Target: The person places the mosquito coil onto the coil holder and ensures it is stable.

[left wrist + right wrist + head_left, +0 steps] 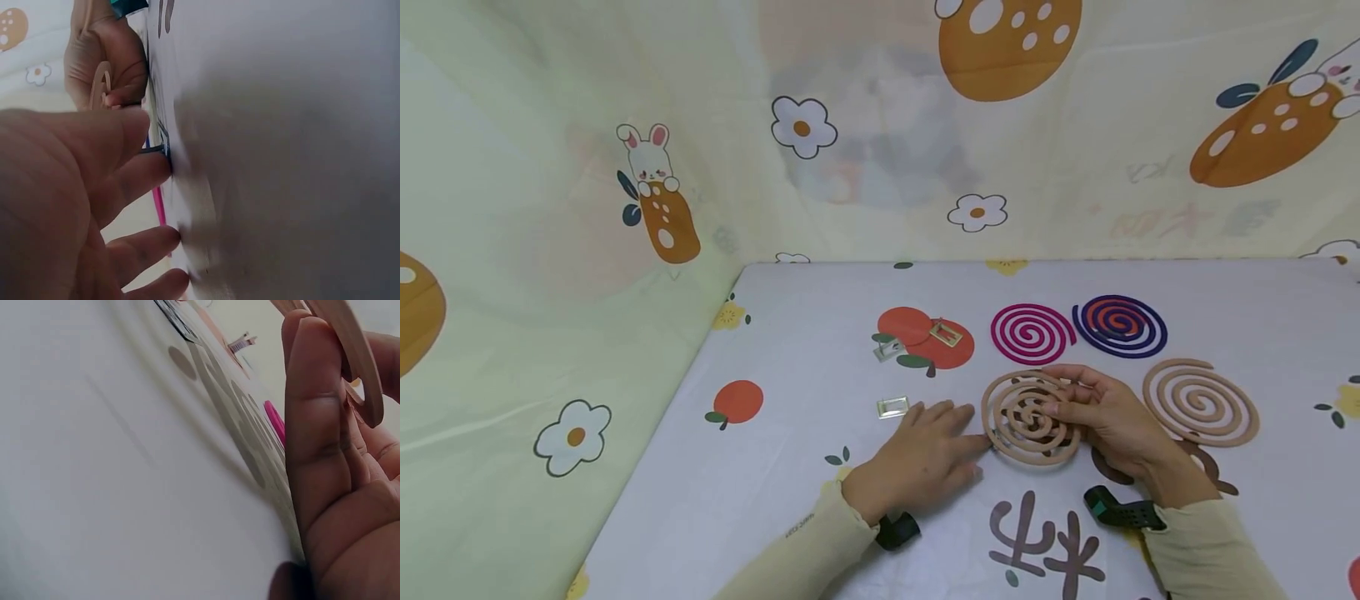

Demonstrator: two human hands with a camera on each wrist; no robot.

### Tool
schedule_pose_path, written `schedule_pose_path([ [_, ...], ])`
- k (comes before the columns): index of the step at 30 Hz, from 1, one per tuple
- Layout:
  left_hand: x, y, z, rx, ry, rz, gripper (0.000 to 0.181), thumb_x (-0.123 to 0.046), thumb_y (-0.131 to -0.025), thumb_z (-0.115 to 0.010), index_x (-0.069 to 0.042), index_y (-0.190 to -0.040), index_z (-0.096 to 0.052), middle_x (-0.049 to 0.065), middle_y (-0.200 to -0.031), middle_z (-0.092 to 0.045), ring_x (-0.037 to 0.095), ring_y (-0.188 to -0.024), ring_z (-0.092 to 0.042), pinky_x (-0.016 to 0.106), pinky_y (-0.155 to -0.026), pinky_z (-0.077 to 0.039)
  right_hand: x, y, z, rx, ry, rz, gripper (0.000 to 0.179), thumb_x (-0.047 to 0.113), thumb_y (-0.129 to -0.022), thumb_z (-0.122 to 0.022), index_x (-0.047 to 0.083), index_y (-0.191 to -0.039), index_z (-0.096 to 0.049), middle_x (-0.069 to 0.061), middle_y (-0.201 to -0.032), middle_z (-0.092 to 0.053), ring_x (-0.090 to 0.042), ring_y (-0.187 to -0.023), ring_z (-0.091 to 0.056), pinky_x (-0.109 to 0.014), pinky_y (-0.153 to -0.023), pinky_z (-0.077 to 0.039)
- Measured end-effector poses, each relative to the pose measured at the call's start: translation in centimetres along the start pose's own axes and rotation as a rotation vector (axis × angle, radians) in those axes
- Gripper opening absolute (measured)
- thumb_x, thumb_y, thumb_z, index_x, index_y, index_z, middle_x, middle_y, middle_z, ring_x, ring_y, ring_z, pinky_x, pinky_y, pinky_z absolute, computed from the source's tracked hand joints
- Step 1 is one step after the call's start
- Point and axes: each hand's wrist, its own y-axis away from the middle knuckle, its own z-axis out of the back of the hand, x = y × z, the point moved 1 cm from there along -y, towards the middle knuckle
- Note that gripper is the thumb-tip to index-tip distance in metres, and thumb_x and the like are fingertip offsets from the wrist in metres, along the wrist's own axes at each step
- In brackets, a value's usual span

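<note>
My right hand (1112, 417) pinches a tan mosquito coil (1032, 457) by its right side, thumb on top. In the right wrist view the coil (359, 362) is held up off the tabletop. My left hand (925, 458) lies palm down left of it, fingers spread on the table. The left index fingertip is right at a small metal coil stand (164, 140), mostly hidden under the coil in the head view. Another stand (892, 407) lies by the left fingertips. A second tan coil (1251, 417) lies flat to the right of the right hand.
Behind the hands lie a magenta coil (1022, 332) and a dark blue coil (1159, 333) with a red coil (1112, 315) inside its rings. Two more metal stands, one silver (889, 349) and one gold-toned (946, 334), rest at the back left. Patterned cloth walls (880, 225) border the table.
</note>
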Motion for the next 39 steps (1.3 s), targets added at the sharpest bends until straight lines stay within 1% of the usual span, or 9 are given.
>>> schedule_pose_path([
  [5, 0.0, 0.0, -0.1, 0.011, -0.010, -0.004, 0.052, -0.050, -0.106, -0.054, -0.038, -0.157, -0.048, 0.005, -0.168, -0.035, 0.032, -0.155, -0.032, 0.062, -0.123, -0.026, -0.2, -0.1, -0.4, -0.014, 0.008, -0.010, 0.040, -0.005, -0.096, -0.069, 0.018, -0.129, -0.065, 0.001, -0.086, -0.068, -0.009, -0.081, -0.070, -0.024, -0.065, -0.059],
  [9, 0.0, 0.0, -0.3, 0.033, 0.005, -0.002, 0.057, -0.053, -0.105, -0.053, -0.039, -0.159, -0.043, 0.004, -0.171, -0.029, 0.033, -0.157, -0.026, 0.062, -0.124, -0.023, -0.3, -0.2, -0.6, -0.022, 0.003, -0.022, 0.040, -0.004, -0.096, -0.070, 0.015, -0.130, -0.063, 0.001, -0.088, -0.069, -0.009, -0.083, -0.070, -0.024, -0.067, -0.059],
  [12, 0.0, 0.1, -0.5, 0.053, 0.021, 0.012, 0.059, -0.056, -0.105, -0.051, -0.040, -0.161, -0.039, 0.003, -0.173, -0.024, 0.033, -0.159, -0.022, 0.061, -0.124, -0.021, -0.4, -0.3, -0.8, -0.017, 0.002, -0.024, 0.040, -0.003, -0.096, -0.070, 0.013, -0.132, -0.062, 0.001, -0.089, -0.071, -0.008, -0.084, -0.070, -0.023, -0.069, -0.059],
  [20, 0.1, 0.2, -0.8, 0.083, 0.027, 0.019, 0.070, -0.062, -0.101, -0.054, -0.042, -0.164, -0.030, 0.002, -0.174, -0.019, 0.033, -0.160, -0.016, 0.063, -0.124, -0.020, -0.4, -0.4, -1.4, -0.011, 0.026, -0.051, 0.044, -0.001, -0.096, -0.072, 0.011, -0.136, -0.059, -0.002, -0.091, -0.072, -0.011, -0.083, -0.071, -0.025, -0.069, -0.060],
  [27, 0.2, 0.2, -0.8, 0.077, 0.012, 0.004, 0.075, -0.066, -0.100, -0.053, -0.040, -0.165, -0.026, 0.003, -0.175, -0.015, 0.035, -0.160, -0.014, 0.064, -0.123, -0.020, -0.3, -0.6, -1.7, -0.013, 0.036, -0.058, 0.045, 0.000, -0.096, -0.072, 0.008, -0.138, -0.058, -0.002, -0.092, -0.072, -0.010, -0.084, -0.071, -0.026, -0.069, -0.061],
  [33, 0.1, 0.2, -0.8, 0.086, 0.014, 0.004, 0.078, -0.069, -0.099, -0.053, -0.042, -0.165, -0.022, 0.000, -0.176, -0.009, 0.035, -0.161, -0.013, 0.065, -0.123, -0.019, -0.4, -0.6, -1.9, -0.013, 0.042, -0.063, 0.047, 0.001, -0.097, -0.072, 0.006, -0.140, -0.056, -0.001, -0.090, -0.070, -0.010, -0.082, -0.070, -0.026, -0.068, -0.060],
  [39, 0.0, 0.2, -0.8, 0.119, 0.022, 0.025, 0.082, -0.071, -0.096, -0.055, -0.042, -0.165, -0.021, -0.001, -0.176, -0.010, 0.033, -0.161, -0.010, 0.065, -0.124, -0.017, -0.5, -0.8, -2.2, -0.012, 0.040, -0.076, 0.043, 0.002, -0.096, -0.073, 0.009, -0.136, -0.058, 0.000, -0.087, -0.070, -0.010, -0.077, -0.069, -0.025, -0.064, -0.059],
])
